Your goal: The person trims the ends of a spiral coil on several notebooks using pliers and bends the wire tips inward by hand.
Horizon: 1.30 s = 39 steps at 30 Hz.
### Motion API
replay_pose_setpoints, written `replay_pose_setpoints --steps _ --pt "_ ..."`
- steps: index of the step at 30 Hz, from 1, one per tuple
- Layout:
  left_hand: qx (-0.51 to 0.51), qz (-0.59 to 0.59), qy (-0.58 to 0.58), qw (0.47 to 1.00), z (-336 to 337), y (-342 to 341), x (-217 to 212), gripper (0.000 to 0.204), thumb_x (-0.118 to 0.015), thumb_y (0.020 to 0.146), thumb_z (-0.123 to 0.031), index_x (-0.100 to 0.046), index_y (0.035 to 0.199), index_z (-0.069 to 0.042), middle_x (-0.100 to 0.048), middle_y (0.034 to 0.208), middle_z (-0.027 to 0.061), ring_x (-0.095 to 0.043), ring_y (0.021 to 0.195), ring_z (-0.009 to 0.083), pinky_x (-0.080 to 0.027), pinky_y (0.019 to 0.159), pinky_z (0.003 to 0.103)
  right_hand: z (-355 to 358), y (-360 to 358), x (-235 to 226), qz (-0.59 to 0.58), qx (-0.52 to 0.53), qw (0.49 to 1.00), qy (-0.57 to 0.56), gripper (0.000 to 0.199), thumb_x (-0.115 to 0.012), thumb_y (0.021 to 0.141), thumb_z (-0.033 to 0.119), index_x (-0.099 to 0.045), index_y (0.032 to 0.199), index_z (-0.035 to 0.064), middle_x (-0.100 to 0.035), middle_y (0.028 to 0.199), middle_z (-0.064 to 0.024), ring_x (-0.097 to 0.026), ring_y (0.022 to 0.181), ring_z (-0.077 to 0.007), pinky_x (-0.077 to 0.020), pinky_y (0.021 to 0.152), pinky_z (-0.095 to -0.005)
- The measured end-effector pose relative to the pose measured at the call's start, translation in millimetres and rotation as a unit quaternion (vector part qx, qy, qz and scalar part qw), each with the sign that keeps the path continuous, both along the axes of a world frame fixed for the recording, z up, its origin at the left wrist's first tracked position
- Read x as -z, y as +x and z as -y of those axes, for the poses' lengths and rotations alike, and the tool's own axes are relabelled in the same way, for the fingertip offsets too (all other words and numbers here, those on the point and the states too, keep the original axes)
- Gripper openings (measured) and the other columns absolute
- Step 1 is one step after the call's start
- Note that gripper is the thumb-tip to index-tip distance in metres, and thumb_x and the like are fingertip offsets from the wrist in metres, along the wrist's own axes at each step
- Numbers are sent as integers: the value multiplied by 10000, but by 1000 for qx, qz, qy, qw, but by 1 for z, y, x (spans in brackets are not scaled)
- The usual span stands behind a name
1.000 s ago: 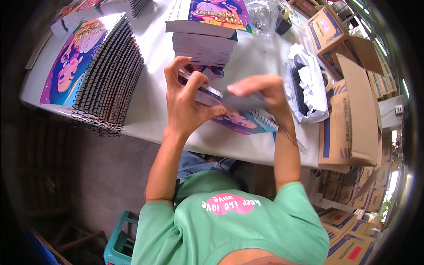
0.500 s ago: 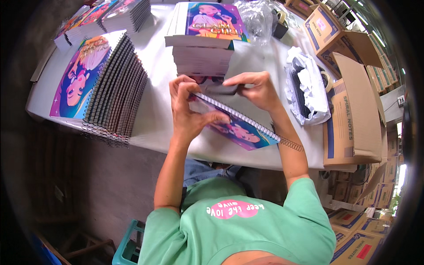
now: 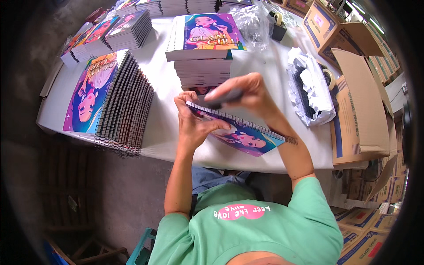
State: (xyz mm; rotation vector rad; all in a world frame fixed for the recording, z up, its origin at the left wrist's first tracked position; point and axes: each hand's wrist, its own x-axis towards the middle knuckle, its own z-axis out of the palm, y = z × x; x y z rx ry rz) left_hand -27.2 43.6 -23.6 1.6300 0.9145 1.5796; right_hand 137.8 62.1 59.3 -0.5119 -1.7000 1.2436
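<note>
My left hand (image 3: 192,126) grips a spiral notebook (image 3: 247,139) with a colourful illustrated cover, thumb on the cover, fingers behind the bound edge. The notebook is tilted, its coil edge upward. A loose length of coil (image 3: 291,141) sticks out past the right end, by my right forearm. Closed in my right hand (image 3: 251,90) is a dark hand tool (image 3: 224,99), blurred, its kind unclear. It is over the coil's left end, close to my left fingers; contact cannot be made out. Beyond my hands rises a stack of loose-leaf notebooks (image 3: 202,73) with punched edges.
Coil-bound notebooks (image 3: 121,104) are piled at the left, more stacks (image 3: 128,31) behind. On the right lie a plastic-wrapped bundle of dark coils (image 3: 309,88) and an open carton (image 3: 360,115). Clear plastic (image 3: 254,26) and a tape dispenser (image 3: 278,28) sit at the back.
My right hand and the dark tool have moved toward the notebook's coil. The notebook and left hand appear slightly lower and further right, as the whole view has shifted too.
</note>
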Motion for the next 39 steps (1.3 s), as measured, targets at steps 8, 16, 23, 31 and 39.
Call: replay_pose_setpoints --steps 8,16,23,31,39 --pt "62 178 -133 973 4 -5 -11 383 -782 744 -203 -482 915 -37 -483 785 -22 -462 656 44 -374 573 157 -3 54 30 197 295 920 169 346 -589 690 -11 -696 1004 84 -690 936 -101 -657 829 -208 -497 765 -276" --pt "-9 242 -82 967 27 3 -29 159 -719 772 -12 -624 895 21 -619 780 35 -552 662 63 -453 589 184 154 143 87 555 487 671 -65 801 -631 771 504 -310 1416 154 -376 1409 -116 -338 1301 -323 -264 1013 -560" --pt "-116 90 -29 989 38 19 -23 265 -730 765 -28 -659 1011 38 -624 807 47 -560 726 72 -446 642 183 176 88 108 521 541 660 5 378 -469 935 303 -520 1277 149 -471 1170 -122 -424 1076 -300 -303 941 -481" --pt "-184 -33 119 975 43 25 -33 325 -756 666 24 -693 981 -29 -681 784 55 -518 614 127 -404 596 233 147 -1 -4 382 430 790 210 388 -636 807 249 -602 1194 255 -461 1207 -94 -430 1077 -293 -256 940 -461" --pt "-184 -54 218 957 43 30 -36 377 -747 609 69 -695 968 -34 -699 814 38 -521 613 132 -402 606 246 143 2 -10 403 389 811 169 378 -613 833 270 -590 1210 243 -509 1130 -70 -474 1011 -241 -326 869 -395"
